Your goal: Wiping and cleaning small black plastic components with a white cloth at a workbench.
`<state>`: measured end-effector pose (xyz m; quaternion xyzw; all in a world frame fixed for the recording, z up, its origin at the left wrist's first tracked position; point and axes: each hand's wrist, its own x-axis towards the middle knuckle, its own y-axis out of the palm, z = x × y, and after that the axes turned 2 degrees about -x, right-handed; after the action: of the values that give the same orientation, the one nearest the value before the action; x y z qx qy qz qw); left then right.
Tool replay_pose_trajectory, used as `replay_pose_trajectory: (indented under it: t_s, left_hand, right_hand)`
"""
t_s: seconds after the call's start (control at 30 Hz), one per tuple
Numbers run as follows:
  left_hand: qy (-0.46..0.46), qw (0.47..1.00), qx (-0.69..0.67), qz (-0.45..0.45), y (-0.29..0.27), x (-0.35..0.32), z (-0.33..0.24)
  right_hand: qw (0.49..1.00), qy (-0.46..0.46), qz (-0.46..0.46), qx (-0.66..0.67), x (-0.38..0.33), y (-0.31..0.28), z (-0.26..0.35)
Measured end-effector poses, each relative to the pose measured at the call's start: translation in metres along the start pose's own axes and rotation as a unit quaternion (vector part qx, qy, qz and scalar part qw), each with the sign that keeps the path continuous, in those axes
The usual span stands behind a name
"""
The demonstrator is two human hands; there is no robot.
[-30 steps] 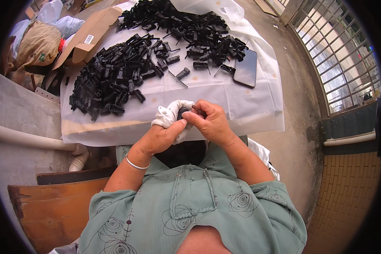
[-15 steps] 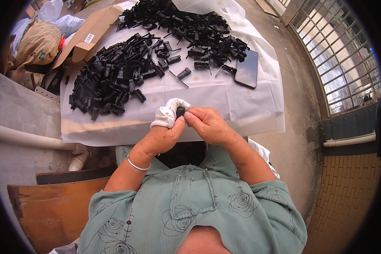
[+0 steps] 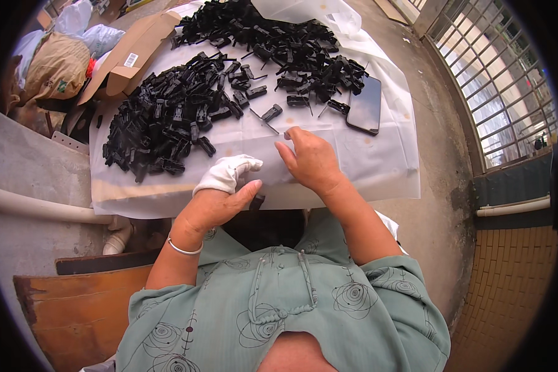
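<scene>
My left hand, fingers covered in a white cloth glove with the thumb bare, is open above the table's front edge. Just beside its thumb a small black plastic piece shows at that edge; whether it touches the hand I cannot tell. Bare and a little farther in, my right hand has its thumb and fingers apart with nothing seen between them. Beyond its fingertips lies a single black plastic clip-like part with thin prongs. Similar parts form a left heap and a far heap.
White plastic sheeting covers the table. A smartphone lies at the right beside the parts. An open cardboard box and stuffed bags stand at the far left. A barred metal gate is on the right.
My hands have parted. The black piece that was between them now shows lower, by the table's edge. My left hand has drawn back leftward and opened; my right has moved forward and right.
</scene>
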<state>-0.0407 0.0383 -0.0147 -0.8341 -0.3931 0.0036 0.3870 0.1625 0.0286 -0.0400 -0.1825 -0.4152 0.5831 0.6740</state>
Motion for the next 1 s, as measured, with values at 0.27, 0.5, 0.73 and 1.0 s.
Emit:
replay_pose_trajectory:
  t_s: [0.27,0.5,0.73,1.0]
  left_hand:
    - [-0.303,0.864,-0.391,-0.091,0.015,0.004,0.017]
    - [-0.250,0.645,-0.714,-0.112,0.020,0.013,0.015]
    - [-0.207,0.835,-0.486,-0.155,0.029,0.012,-0.008]
    - [-0.173,0.895,-0.383,-0.150,0.041,0.008,-0.010]
  right_hand:
    - [0.997,-0.050,-0.051,-0.007,0.008,0.020,-0.019]
    - [0.977,-0.144,0.018,0.157,-0.029,0.006,0.008]
    - [0.983,-0.082,-0.021,0.162,-0.032,-0.021,0.039]
    - [0.963,-0.180,0.006,0.199,-0.030,-0.025,0.045]
